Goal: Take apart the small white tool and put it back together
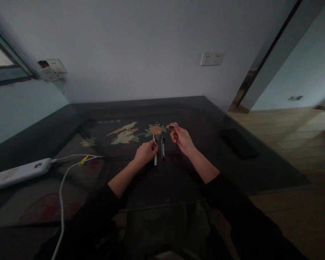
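The left hand pinches a slim pale strip near mid-length, over the dark tabletop; both ends project beyond the grip. Probably light and stiff, it suits a central hold. The right hand pinches a small red-tipped dark piece, protruding leftward. A black-and-white tool lies between.

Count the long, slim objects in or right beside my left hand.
2. The white strip is at the left hand, partly covered by its fingers; the black-and-white tool lies just right of it on the table. Others may be hidden beneath the hand.
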The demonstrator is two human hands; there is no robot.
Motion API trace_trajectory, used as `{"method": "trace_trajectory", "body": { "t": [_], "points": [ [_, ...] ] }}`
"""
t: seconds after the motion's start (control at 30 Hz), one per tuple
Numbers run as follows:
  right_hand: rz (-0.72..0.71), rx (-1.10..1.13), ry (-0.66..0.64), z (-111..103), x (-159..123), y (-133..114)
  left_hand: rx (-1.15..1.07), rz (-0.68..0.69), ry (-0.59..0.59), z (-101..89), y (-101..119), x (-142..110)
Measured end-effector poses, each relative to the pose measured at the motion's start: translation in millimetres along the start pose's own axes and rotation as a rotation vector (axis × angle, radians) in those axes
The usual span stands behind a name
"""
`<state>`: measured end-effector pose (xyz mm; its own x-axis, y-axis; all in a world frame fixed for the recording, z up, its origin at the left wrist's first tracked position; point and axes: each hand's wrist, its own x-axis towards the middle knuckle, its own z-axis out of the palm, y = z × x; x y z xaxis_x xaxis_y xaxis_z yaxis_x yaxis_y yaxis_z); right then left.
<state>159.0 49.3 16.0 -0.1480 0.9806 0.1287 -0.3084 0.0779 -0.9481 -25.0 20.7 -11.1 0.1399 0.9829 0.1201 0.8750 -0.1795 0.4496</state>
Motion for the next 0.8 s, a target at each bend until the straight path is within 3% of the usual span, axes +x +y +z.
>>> {"method": "trace_trajectory", "body": {
  "t": [0.5,0.8],
  "points": [
    [-0.012,-0.015,-0.014,-0.8,1.0,2.2,0.045,0.011,-0.035,1.3,0.9,0.2],
    [-0.005,-0.056,-0.034,-0.7,0.7,4.1,-0.058,0.056,0.057,-6.0,-2.2,5.1]
  ]
}}
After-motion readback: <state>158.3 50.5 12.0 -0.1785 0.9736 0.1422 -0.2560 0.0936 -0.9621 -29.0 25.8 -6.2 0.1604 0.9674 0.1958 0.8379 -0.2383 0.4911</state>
